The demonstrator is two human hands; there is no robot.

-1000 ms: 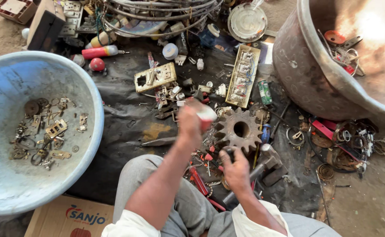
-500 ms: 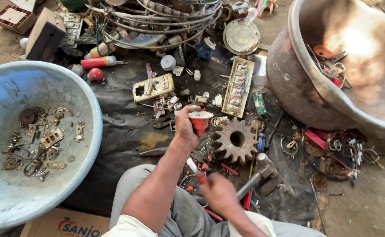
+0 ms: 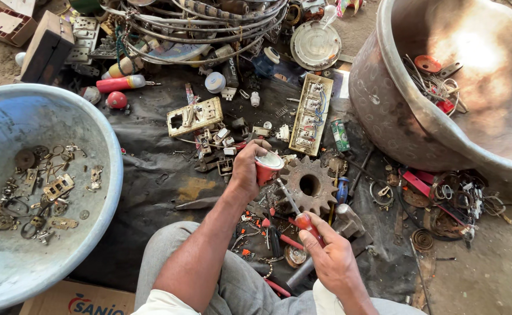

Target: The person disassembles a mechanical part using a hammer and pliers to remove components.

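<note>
While the left hand [image 3: 245, 169] closes around a small red cup-shaped part [image 3: 266, 169] with a pale top, at the centre of the frame, the right hand [image 3: 329, 256] grips the red handle of a screwdriver [image 3: 294, 210] lower down. Screwdriver shaft angled up and left, its tip at or just under the red part; contact unclear. Both hands wrapped tight, fingers curled shut on what they hold.

Just right of the red part: rusty gear wheel [image 3: 309, 185], flat on a black sheet [image 3: 151, 181] spread over the dirt ground. Hammer [image 3: 343, 219] beside the right hand, head near the gear. Small scrap, red-handled tools and springs litter the sheet around the knees.

Above the gear: long switch plate [image 3: 310, 114], wiring side up. Upper centre-left: cream switch plate [image 3: 195, 116]. Far left: big blue basin [image 3: 40, 192] holding brass scraps. Upper right: large metal pot [image 3: 442, 87] with wire bits and red pieces inside. Top centre: coiled cables [image 3: 209, 23].
</note>
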